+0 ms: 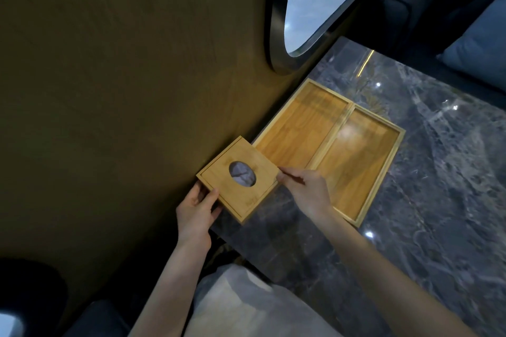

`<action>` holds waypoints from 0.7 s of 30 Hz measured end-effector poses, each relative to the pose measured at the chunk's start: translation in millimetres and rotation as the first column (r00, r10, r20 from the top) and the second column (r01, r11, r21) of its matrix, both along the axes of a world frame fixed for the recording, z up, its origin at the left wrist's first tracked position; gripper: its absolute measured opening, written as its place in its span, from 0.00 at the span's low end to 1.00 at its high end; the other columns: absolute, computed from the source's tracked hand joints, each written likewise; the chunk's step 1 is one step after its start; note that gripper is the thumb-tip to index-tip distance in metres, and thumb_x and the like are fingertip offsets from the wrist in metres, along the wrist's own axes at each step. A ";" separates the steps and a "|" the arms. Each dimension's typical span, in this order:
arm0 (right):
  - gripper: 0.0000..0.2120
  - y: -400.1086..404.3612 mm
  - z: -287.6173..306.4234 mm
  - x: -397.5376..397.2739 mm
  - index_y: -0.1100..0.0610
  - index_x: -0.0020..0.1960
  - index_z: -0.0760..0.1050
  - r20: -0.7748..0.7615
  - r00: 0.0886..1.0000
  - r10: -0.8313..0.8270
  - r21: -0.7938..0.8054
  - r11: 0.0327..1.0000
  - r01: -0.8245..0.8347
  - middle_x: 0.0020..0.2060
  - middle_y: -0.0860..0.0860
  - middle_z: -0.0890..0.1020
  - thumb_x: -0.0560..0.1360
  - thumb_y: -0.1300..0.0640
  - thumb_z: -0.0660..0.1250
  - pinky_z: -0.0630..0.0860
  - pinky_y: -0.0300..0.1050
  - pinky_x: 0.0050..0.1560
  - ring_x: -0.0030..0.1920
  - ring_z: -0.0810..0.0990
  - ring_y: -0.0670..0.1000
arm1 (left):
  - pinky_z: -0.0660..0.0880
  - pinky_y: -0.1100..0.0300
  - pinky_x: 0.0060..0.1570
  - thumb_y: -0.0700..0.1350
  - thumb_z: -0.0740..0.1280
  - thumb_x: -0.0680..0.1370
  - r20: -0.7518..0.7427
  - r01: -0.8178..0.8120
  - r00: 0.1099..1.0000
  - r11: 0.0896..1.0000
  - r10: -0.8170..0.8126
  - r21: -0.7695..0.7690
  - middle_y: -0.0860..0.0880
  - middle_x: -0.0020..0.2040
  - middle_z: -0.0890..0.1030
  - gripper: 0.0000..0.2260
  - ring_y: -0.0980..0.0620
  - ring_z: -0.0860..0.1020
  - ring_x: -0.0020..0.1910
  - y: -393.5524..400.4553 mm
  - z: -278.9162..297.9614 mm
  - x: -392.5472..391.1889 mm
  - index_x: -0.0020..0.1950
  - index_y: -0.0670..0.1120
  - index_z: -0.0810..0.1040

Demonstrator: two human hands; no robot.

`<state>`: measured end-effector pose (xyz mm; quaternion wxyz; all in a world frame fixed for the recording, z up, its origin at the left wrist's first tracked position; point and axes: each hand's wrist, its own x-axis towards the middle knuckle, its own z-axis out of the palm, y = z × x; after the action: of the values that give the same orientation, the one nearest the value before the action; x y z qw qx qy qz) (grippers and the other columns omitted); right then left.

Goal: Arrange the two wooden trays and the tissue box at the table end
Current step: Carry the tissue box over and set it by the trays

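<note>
A wooden tissue box (238, 172) with an oval hole in its lid is at the table's corner by the wall, overlapping the near end of the first tray. My left hand (197, 208) grips its near left corner. My right hand (306, 189) pinches its right corner with thumb and fingers. Two empty wooden trays lie side by side on the dark marble table (427, 200): the first tray (298, 126) runs along the wall, the second tray (358, 161) touches its right side.
A brown wall (123, 90) borders the table on the left, with an oval dark-framed mirror (306, 8) above the trays. A blue cushion (479, 55) sits beyond the table at the right. Pale fabric (246, 306) covers my lap below the table edge.
</note>
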<state>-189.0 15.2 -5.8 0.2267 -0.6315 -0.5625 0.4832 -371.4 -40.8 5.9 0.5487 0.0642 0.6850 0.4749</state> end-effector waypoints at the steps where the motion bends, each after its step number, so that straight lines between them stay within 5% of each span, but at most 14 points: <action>1: 0.13 0.4 -0.5 -0.3 0.57 0.59 0.77 -0.005 1.000 -0.002 0.010 1.000 0.002 0.52 0.50 0.81 0.75 0.57 0.64 0.71 0.39 0.56 0.53 0.77 0.46 | 0.72 0.52 0.59 0.37 0.64 0.77 0.002 -0.001 1.000 1.000 0.001 0.003 0.43 0.66 0.74 0.21 0.45 0.72 0.66 0.3 -0.1 0.1 0.69 0.44 0.68; 4: 0.12 2.1 -0.2 -1.5 0.56 0.57 0.78 -0.021 1.000 -0.014 0.035 0.999 0.015 0.50 0.47 0.81 0.75 0.57 0.63 0.71 0.34 0.50 0.51 0.77 0.45 | 0.73 0.53 0.58 0.37 0.64 0.77 -0.007 -0.008 1.000 1.000 0.009 0.014 0.43 0.66 0.74 0.21 0.46 0.72 0.65 1.1 -0.9 0.6 0.69 0.44 0.69; 9: 0.12 5.5 -1.0 -1.1 0.55 0.57 0.78 -0.013 1.000 0.004 0.041 0.999 -0.004 0.53 0.50 0.83 0.75 0.56 0.63 0.74 0.43 0.57 0.53 0.79 0.47 | 0.73 0.53 0.58 0.37 0.64 0.77 -0.011 -0.016 1.000 1.000 0.016 0.022 0.44 0.66 0.75 0.20 0.49 0.73 0.61 0.8 -0.8 2.1 0.69 0.45 0.69; 15: 0.12 9.0 -1.6 -1.0 0.55 0.57 0.78 -0.034 0.999 0.018 0.059 0.998 -0.016 0.51 0.49 0.83 0.76 0.55 0.63 0.70 0.29 0.46 0.48 0.78 0.41 | 0.72 0.51 0.62 0.37 0.64 0.76 -0.030 -0.007 1.000 1.000 0.007 0.021 0.44 0.66 0.75 0.21 0.47 0.72 0.66 0.4 -1.2 1.8 0.69 0.44 0.69; 21: 0.12 11.1 0.1 -4.0 0.55 0.56 0.78 -0.071 0.997 0.014 0.062 0.998 -0.009 0.52 0.50 0.83 0.76 0.54 0.63 0.71 0.35 0.50 0.52 0.78 0.46 | 0.72 0.51 0.62 0.38 0.64 0.77 -0.076 0.019 0.997 0.999 -0.016 0.031 0.44 0.66 0.75 0.21 0.47 0.72 0.65 -1.5 -1.2 4.6 0.69 0.44 0.68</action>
<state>-193.0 26.3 -5.7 0.2632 -0.6034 -0.5722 0.4892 -366.8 -42.3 4.6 0.5256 0.0969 0.6970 0.4782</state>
